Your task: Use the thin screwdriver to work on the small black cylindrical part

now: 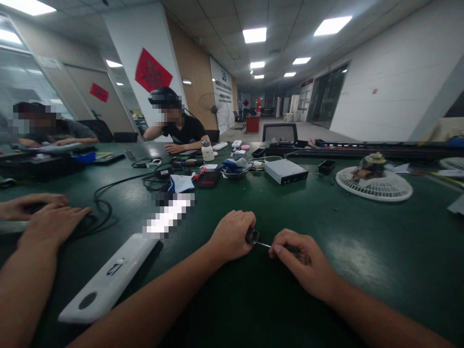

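The left hand [235, 237] clamps its fingers round a dark tube [252, 236], seemingly steadying it. The right hand [299, 258] has fingers pinched on a thin rod [264, 245], guiding it toward the tube's end.

Premises: an office with a workshop-style table. Evidence: black mesh-backed chair [280, 133] beyond the right hand [297, 256]; white lettered wall panel [222, 94] beyond the left hand [234, 237]; flat white ceiling lights [254, 35] above; beneath both hands, dark-green smooth-topped table [326, 217] bearing a white round plastic fan grille [348, 184] farther right.
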The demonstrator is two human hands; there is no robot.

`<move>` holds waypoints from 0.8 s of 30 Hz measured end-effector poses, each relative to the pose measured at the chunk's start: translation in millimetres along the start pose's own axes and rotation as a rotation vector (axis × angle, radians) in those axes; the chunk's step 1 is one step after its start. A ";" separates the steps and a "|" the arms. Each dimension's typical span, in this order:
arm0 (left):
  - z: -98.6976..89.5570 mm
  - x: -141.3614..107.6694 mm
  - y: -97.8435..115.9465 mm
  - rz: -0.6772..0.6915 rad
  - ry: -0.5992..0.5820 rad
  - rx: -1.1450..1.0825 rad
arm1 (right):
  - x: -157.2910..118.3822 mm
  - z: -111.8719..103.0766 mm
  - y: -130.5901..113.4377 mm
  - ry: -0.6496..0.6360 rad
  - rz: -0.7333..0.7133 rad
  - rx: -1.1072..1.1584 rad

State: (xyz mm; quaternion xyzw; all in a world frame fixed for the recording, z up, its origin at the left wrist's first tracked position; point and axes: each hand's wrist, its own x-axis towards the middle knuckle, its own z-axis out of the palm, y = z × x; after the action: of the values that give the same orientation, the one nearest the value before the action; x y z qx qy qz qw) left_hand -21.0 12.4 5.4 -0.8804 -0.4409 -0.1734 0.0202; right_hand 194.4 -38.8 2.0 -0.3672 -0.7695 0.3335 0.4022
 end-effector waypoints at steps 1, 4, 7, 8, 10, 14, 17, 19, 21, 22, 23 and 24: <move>-0.3 0.1 0.3 -0.005 -0.007 0.001 | -0.3 -0.1 0.3 0.009 0.001 -0.009; -1.3 0.2 1.1 -0.018 -0.018 -0.002 | -0.4 -0.3 1.6 0.054 0.018 -0.028; -1.7 0.0 1.0 -0.011 -0.014 -0.003 | 0.4 -0.3 2.4 0.076 0.033 -0.009; -1.6 -0.1 0.7 -0.005 -0.011 -0.002 | 0.7 -0.2 2.3 0.064 0.034 0.002; -1.1 -0.3 0.1 0.007 -0.005 0.003 | 1.1 -0.2 1.6 0.026 0.030 0.022; -0.5 -0.3 -0.1 0.009 -0.007 0.004 | 0.3 -0.6 0.6 -0.015 0.019 0.035; -1.2 -0.5 0.8 0.008 -0.001 -0.005 | -0.5 -0.5 1.6 -0.010 0.032 0.011; -1.7 -0.6 1.2 0.008 0.003 -0.005 | -0.6 -0.1 3.1 0.005 0.049 -0.009; -1.9 -0.8 1.1 0.005 0.003 -0.008 | -0.1 0.3 4.8 0.022 0.066 -0.014; -1.8 -0.8 0.9 0.006 0.002 -0.010 | 0.2 0.5 5.5 0.029 0.074 -0.012; -1.6 -0.8 0.5 0.008 0.002 -0.012 | 0.4 0.7 6.0 0.037 0.082 -0.008; -1.3 -0.9 0.1 0.013 0.002 -0.013 | 0.6 0.8 6.2 0.043 0.090 -0.003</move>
State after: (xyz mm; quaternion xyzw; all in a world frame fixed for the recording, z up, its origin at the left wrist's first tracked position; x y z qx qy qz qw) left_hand -21.7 11.4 6.3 -0.8831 -0.4342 -0.1771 0.0158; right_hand 195.3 -35.3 -3.1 -0.4093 -0.7440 0.3420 0.4026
